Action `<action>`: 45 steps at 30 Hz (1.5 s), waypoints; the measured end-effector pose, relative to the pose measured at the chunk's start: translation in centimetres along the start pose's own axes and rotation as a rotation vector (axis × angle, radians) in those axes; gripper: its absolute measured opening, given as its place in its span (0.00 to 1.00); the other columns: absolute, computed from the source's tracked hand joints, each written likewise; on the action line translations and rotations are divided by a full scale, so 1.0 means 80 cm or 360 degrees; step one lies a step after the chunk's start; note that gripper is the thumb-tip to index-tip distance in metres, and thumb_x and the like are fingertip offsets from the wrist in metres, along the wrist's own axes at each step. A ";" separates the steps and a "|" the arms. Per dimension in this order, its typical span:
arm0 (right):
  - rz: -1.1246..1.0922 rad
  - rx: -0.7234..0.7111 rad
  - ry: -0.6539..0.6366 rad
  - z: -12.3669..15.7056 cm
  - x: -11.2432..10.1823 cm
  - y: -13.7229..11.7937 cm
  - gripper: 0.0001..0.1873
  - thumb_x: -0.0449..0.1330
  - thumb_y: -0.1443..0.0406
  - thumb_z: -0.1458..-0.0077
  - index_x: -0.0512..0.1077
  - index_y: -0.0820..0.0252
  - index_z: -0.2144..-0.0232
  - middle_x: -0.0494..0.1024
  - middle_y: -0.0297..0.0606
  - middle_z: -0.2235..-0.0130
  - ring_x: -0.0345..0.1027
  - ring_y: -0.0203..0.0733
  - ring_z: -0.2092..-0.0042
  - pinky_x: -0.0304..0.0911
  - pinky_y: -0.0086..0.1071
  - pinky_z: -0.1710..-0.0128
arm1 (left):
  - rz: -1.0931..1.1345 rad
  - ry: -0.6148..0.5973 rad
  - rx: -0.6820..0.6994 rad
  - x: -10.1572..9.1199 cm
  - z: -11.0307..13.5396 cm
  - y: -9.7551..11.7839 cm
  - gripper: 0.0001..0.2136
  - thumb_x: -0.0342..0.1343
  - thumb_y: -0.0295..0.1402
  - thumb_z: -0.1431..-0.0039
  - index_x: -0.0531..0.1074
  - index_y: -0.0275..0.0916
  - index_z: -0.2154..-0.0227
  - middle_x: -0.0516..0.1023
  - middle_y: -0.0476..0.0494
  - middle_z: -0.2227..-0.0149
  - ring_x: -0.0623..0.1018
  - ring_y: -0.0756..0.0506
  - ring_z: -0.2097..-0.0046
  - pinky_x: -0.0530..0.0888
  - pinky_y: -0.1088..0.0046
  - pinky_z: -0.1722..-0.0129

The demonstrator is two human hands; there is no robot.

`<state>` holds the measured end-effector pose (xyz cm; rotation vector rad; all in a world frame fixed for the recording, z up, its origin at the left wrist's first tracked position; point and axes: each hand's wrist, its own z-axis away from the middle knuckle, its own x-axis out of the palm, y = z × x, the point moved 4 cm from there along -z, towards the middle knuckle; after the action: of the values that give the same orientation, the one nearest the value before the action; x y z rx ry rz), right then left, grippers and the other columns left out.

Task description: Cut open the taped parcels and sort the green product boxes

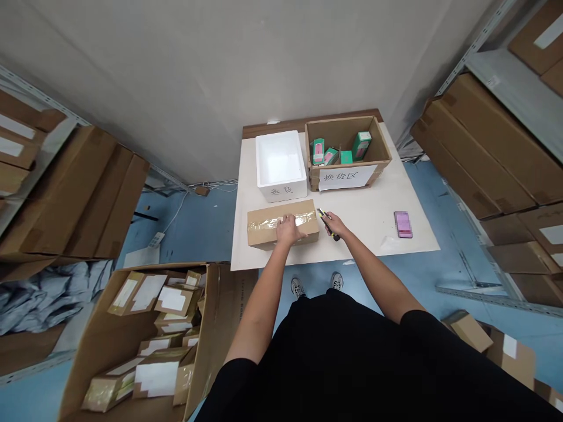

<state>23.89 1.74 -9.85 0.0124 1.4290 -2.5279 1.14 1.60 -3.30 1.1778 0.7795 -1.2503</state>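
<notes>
A long cardboard box (264, 225) lies near the front edge of the white table, with shiny clear tape along its top. My left hand (288, 230) rests on top of this box, thumb spread out to the right and fingers against the taped surface. In my right hand (335, 225) is a black and yellow utility knife (326, 221), closed in my fingers. Its tip points up and left, just off the box's right end. Behind the box stand a white foam box (281, 190) with handwriting on its front and an open carton (379, 167) holding several green and pink small boxes (361, 145).
A pink item (403, 224) lies on the table's (369, 205) right side. Left of the table, a large open carton (94, 346) holds several labelled parcels. Shelves with brown cartons (83, 193) flank both sides. More boxes (512, 357) sit on the floor at right.
</notes>
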 end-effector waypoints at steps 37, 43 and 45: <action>-0.0299 0.0312 0.0238 0.049 -0.034 0.080 0.19 0.61 0.49 0.31 0.56 0.50 0.60 0.71 0.23 0.80 0.66 0.38 0.84 0.63 0.26 0.83 | -0.0064 0.0013 -0.0147 -0.008 0.005 0.006 0.41 0.75 0.54 0.53 0.62 0.45 0.43 0.76 0.33 0.40 0.72 0.30 0.35 0.59 0.52 0.32; -0.0289 0.0427 0.0398 0.039 -0.063 0.114 0.20 0.63 0.49 0.32 0.56 0.50 0.60 0.70 0.22 0.80 0.67 0.38 0.84 0.63 0.26 0.83 | -0.0097 0.0066 -0.0136 -0.007 0.015 0.003 0.41 0.75 0.53 0.51 0.61 0.46 0.40 0.75 0.33 0.38 0.72 0.30 0.33 0.55 0.52 0.29; -0.0263 0.0387 0.0372 0.037 -0.068 0.114 0.20 0.63 0.49 0.33 0.57 0.51 0.59 0.69 0.22 0.80 0.67 0.38 0.83 0.63 0.26 0.82 | -0.0093 0.0066 -0.0132 -0.005 0.014 0.001 0.42 0.75 0.52 0.51 0.61 0.45 0.39 0.75 0.32 0.38 0.71 0.30 0.33 0.54 0.52 0.28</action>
<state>31.39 -4.22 -15.33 0.2498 1.2335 -2.9040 0.98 0.69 -2.58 1.1236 0.8940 -1.2325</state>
